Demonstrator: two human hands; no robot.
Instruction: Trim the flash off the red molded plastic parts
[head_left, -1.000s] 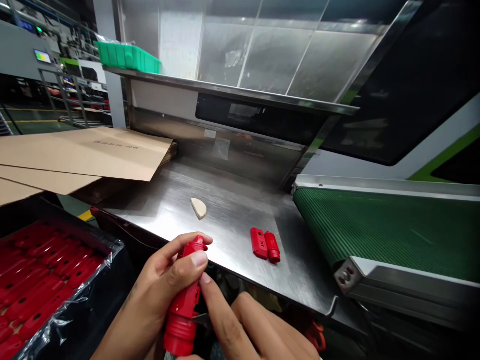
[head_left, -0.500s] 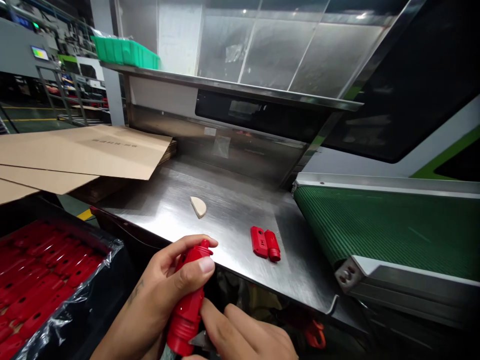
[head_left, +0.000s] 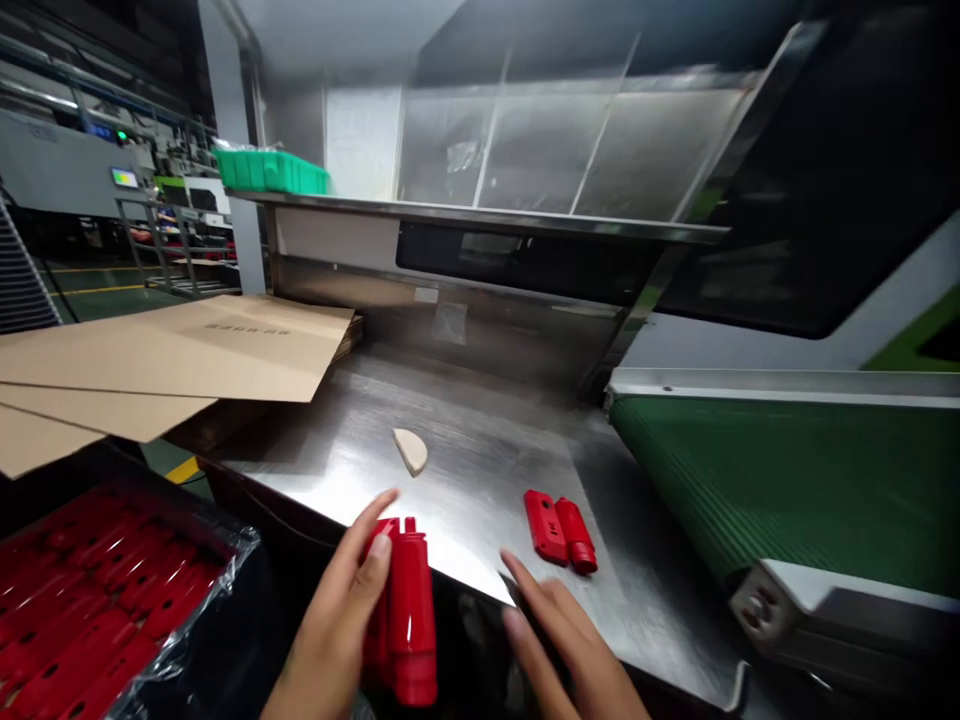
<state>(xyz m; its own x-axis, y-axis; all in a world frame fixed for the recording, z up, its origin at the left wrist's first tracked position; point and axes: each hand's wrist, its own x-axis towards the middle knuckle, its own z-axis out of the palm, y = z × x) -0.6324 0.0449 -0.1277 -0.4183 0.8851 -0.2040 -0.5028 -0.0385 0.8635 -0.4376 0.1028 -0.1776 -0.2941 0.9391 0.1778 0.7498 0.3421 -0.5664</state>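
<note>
The right hand (head_left: 570, 650) has let go of the red part (head_left: 401, 610) and swung out to the side, fingers now spread and flat, holding nothing, at the near edge of the steel table (head_left: 465, 440). The left hand (head_left: 341, 620) has turned the red part so its long smooth side faces up, and it grips that part along the left flank, fingers wrapped and thumb tucked behind. The part hangs just off the table's near edge, its top end overlapping the rim. On the table, a second red piece (head_left: 560, 530) lies right of the held one and just beyond the right hand's fingertips, not touching them. A beige half-disc (head_left: 411, 450) sits farther in, toward the table's middle. Left of the table, below its edge, a bag-lined bin of red parts (head_left: 97, 610). Cardboard sheets (head_left: 180, 350) overlap the table's far left corner; a green conveyor belt (head_left: 787, 480) runs off its right side.
</note>
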